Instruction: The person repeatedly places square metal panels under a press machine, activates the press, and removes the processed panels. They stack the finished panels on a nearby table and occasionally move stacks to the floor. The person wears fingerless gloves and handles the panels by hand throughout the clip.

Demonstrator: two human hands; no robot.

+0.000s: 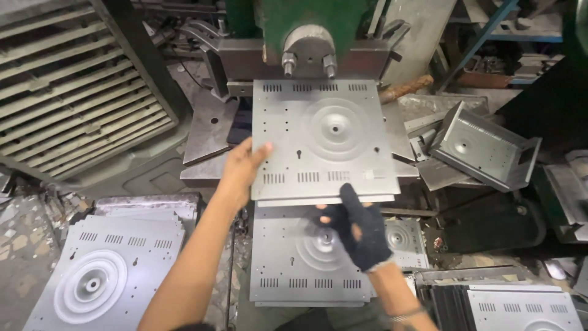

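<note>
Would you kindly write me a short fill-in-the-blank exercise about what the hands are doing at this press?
1. The right hand wears a dark ____.
2. The left hand is ____, with no covering.
3. Both hands hold a grey metal ____ at the green press.

Missing words: glove; bare; panel.

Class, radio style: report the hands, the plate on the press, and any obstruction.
Left hand bare, gripping plate's left edge. Right hand gloved, under front edge. Metal plate flat on press bed. Nothing on top.

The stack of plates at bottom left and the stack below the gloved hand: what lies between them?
In the head view, the person's bare left forearm crosses that gap, between the left stack and the middle stack. Beneath it is dark floor.
</note>
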